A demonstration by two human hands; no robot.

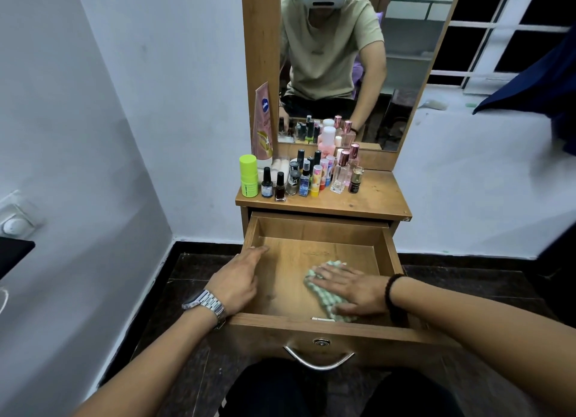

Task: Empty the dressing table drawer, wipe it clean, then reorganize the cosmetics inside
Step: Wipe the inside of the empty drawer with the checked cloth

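Note:
The wooden drawer (314, 229) of the dressing table is pulled out, with only a cloth and a small white stick (322, 319) inside. My right hand (350, 287) lies flat, fingers straight, pressing a green-and-white cloth (324, 298) onto the drawer floor at the front right. My left hand (238, 278) rests on the drawer's left wall, fingers extended along it. The cosmetics (308, 175) stand crowded on the tabletop: nail polish bottles, a lime green bottle (248, 175), perfume bottles with pink caps and a pink tube (262, 123) leaning against the mirror frame.
The tabletop's right half (378, 195) is bare wood. A mirror (343, 58) rises behind the bottles. The drawer front has a metal handle (319, 359) and a lock. White walls close in on both sides. My knees are just below the drawer.

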